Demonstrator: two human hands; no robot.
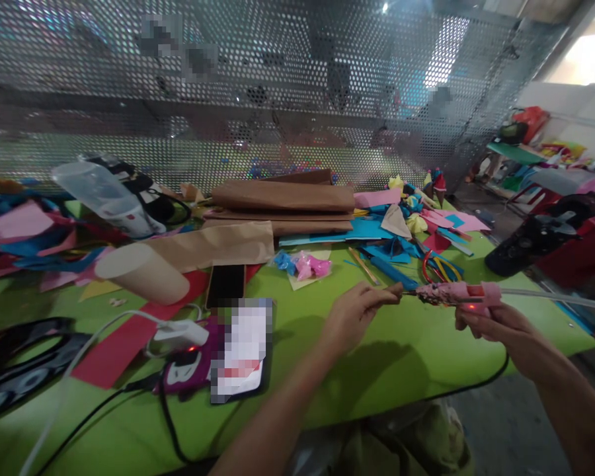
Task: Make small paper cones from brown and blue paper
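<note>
Above the table's [297, 324] near edge, my left hand [352, 316] pinches a brown piece [393, 289], my right hand [500, 325] grips the glue gun [486, 295], gluing apparently unfinished.

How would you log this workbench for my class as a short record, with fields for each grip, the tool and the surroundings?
Left grip: pinching a small brown piece near the gun's tip; contact unclear
Right grip: around the pink glue gun
Tool state: red light lit, clear stick out the back
Surface: green table
Left side: white charger, lit phone
Behind: folded brown paper, blue and pink scraps
Right side: dark bottle
</note>
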